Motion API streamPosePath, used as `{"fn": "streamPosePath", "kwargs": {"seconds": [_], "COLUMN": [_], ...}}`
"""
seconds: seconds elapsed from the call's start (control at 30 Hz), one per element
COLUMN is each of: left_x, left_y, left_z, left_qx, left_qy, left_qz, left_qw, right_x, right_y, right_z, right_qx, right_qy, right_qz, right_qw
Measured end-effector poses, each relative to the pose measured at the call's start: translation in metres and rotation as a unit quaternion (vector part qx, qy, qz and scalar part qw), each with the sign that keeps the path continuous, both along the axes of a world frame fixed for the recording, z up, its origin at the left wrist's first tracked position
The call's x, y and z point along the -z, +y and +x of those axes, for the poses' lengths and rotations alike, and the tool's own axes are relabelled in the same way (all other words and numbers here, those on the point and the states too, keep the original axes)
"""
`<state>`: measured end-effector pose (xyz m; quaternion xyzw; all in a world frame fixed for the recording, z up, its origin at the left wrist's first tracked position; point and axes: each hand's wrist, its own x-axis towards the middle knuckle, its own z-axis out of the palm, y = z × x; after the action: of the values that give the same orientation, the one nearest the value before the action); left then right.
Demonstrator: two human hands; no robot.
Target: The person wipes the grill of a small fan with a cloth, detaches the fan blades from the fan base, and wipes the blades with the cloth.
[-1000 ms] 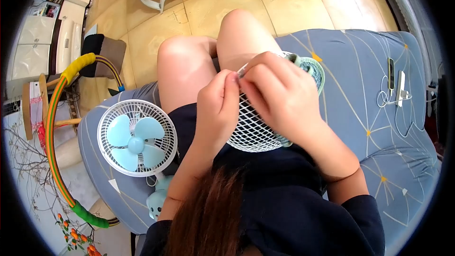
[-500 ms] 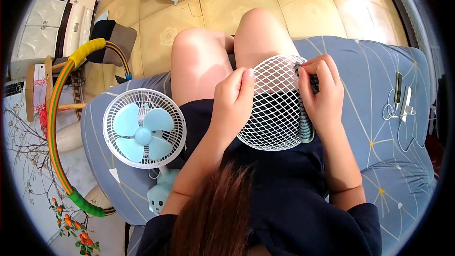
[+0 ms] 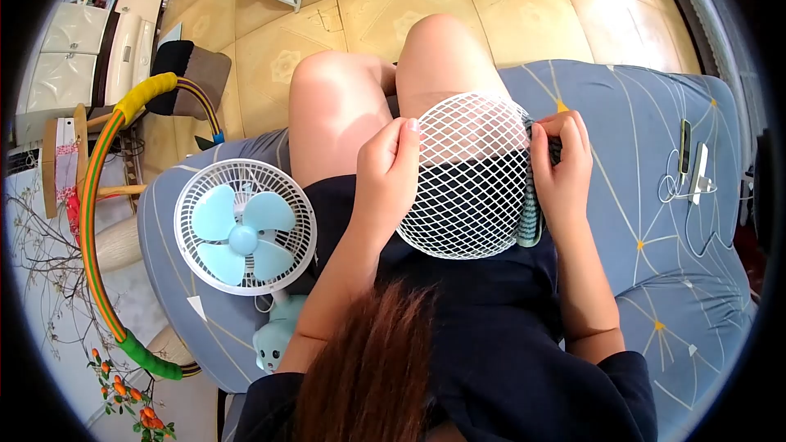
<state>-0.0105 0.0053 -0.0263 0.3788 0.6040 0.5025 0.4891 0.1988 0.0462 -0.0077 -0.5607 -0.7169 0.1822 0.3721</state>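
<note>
White mesh guard [image 3: 465, 196] is over the lap [image 3: 337, 127] — left hand [image 3: 388, 173] pinching its rim near ten o'clock, right hand [image 3: 566, 170] grasping the teal knitted band [image 3: 532, 211] near two o'clock — fan [image 3: 244, 239] toward nine o'clock.

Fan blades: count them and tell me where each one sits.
4, all on the fan beside the left hand: upper-left blade, upper-right blade, lower-left blade, lower-right blade. None appears hidden.
</note>
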Motion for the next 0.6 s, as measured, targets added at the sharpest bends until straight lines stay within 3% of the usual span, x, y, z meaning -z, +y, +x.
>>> {"fn": "streamPosePath", "kwargs": {"seconds": [0.3, 0.53, 0.6], "left_x": [-0.017, -0.025, -0.025], "left_y": [-0.003, 0.000, -0.001], "left_z": [0.001, 0.012, 0.010], "left_qx": [0.011, 0.056, 0.056], "left_qy": [0.056, 0.092, 0.079], "left_qz": [0.039, 0.092, 0.079], "left_qw": [0.998, 0.990, 0.992], "right_x": [-0.022, -0.049, -0.047], "right_y": [0.003, -0.009, -0.009], "right_z": [-0.016, -0.058, -0.065], "right_qx": [-0.034, -0.194, -0.195], "right_qy": [0.004, -0.071, -0.089], "right_qz": [0.074, 0.139, 0.161], "right_qw": [0.997, 0.969, 0.963]}}
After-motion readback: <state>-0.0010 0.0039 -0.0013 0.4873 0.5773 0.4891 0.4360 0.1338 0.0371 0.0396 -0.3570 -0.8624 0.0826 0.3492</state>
